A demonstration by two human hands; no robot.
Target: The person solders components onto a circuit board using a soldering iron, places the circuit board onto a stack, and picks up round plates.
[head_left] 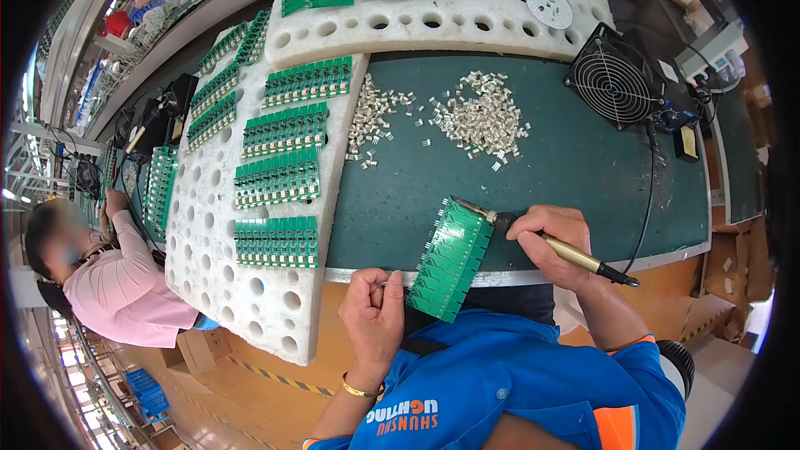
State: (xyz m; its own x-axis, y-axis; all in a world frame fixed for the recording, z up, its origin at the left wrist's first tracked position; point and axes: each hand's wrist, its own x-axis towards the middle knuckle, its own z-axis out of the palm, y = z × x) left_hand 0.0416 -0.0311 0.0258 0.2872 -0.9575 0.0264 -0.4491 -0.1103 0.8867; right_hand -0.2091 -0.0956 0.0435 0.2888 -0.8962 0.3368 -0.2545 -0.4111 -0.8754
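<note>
My right hand [553,243] is wrapped round a soldering iron [575,255]. The iron's tip lies over the top end of a green circuit board [451,260], with a row of small pins along its left edge. This board sits tilted at the bench's front edge, its lower end past the metal trim. Beside its lower left side, my left hand [373,317] is closed in a pinch, with a thin strand that looks like solder wire at the fingertips. Whether those fingers also touch the board, I cannot tell.
Two piles of small white connectors [482,117] lie on the green bench [608,200]. Left stands a holed foam board [275,308] bearing populated circuit boards [277,242]; another foam slab [400,29] lies behind. A fan [612,77] stands right. A co-worker [117,283] sits left.
</note>
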